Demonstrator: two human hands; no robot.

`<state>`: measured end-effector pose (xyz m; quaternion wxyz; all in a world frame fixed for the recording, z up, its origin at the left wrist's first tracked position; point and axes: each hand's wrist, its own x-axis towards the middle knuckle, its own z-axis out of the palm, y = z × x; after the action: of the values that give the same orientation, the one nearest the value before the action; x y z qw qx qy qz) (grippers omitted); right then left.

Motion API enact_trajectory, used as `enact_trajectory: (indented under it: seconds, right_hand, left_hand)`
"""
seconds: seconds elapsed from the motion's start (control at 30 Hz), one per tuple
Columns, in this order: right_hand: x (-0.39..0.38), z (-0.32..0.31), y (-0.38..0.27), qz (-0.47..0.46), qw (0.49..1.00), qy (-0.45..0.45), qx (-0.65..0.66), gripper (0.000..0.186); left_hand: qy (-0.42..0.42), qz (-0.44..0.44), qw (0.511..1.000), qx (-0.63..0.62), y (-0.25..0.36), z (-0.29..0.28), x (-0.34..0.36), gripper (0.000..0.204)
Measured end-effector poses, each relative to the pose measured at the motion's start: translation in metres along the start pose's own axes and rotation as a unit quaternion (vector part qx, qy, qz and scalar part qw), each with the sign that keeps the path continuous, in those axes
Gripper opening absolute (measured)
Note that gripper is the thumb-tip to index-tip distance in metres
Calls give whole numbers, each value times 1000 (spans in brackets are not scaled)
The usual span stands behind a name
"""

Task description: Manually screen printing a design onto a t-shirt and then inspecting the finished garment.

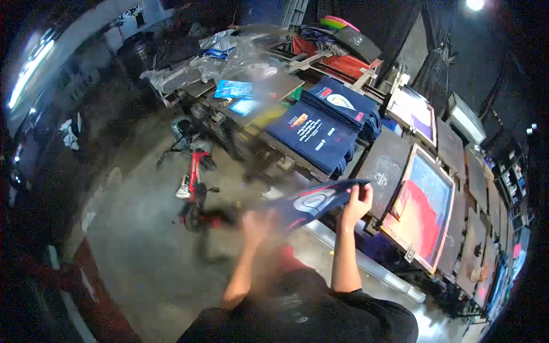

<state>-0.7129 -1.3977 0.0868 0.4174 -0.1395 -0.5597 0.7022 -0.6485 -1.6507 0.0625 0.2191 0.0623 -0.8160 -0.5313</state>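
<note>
Head view: navy fabric (pixel 316 202) extends between right hand (pixel 358 204), pinching its end, and left hand (pixel 258 227), grip unclear.

Right grip (pixel 359 201) pinching dark printed cloth (pixel 326 198); blurred left grip (pixel 257 228) opposite.

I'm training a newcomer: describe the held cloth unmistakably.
Find the red-patched framed screen at right. Left of it, a printed navy cloth stretches from the blurred left hand to the right hand. Unlike the stacked navy cloths, it's held aloft.
</note>
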Motion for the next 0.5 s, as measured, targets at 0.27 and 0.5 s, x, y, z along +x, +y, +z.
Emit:
enact_trajectory:
  seconds: [0.27, 0.5]
  right_hand:
    - [90, 66, 30, -51, 998, 31, -1, 15]
    - [170, 75, 49, -65, 998, -11, 0, 8]
  left_hand:
    - [-130, 66, 986, 83, -63, 87, 92, 47]
    - [-180, -52, 977, -107, -52, 159, 147, 30]
